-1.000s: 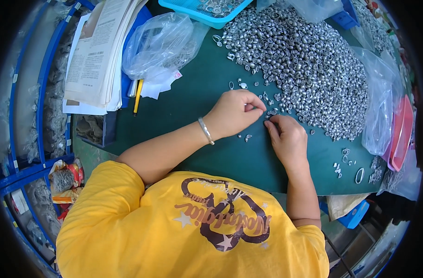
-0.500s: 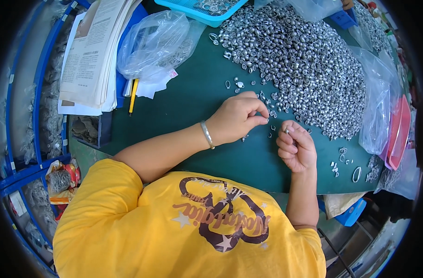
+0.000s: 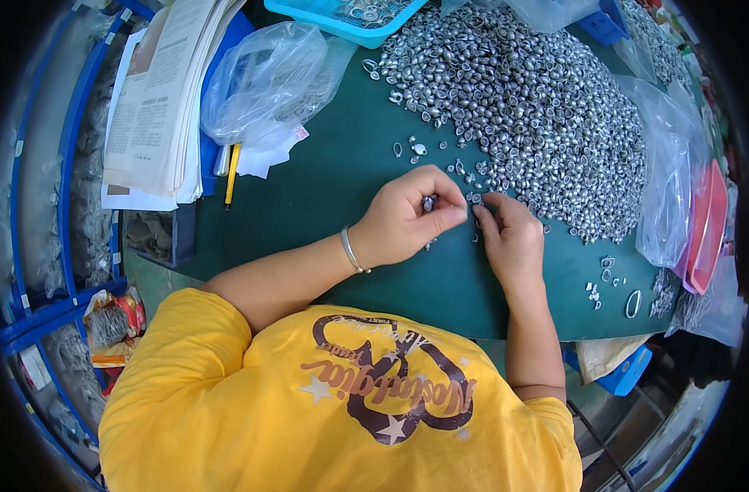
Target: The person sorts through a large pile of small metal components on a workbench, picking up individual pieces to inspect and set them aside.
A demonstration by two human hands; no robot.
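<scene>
A large heap of small silvery metal pieces (image 3: pixel 547 107), cup-like or ring-like, spreads over the green table (image 3: pixel 309 197). Just in front of its near edge, my left hand (image 3: pixel 411 215) is curled with thumb and forefinger pinched together. A dark silvery bit (image 3: pixel 429 202) shows inside the curl; whether it is gripped, I cannot tell. Close beside it, my right hand (image 3: pixel 512 238) points palm-down, thumb and forefinger drawn together by a few loose metal pieces (image 3: pixel 474 198). What lies between its fingertips is too small to make out. A bangle (image 3: pixel 351 250) circles my left wrist.
Plastic bags (image 3: pixel 264 78) and papers (image 3: pixel 157 98) lie at the left beside a yellow pencil-like stick (image 3: pixel 232 174). A blue basket (image 3: pixel 350 18) stands at the back. Right of the heap are a clear bag (image 3: pixel 666 172), a red tray (image 3: pixel 704 230) and an oval ring (image 3: pixel 633 303).
My right hand has moved up and left toward my left hand and turned palm-down. The small piece seen in its fingers is now out of sight. My left hand has shifted slightly left.
</scene>
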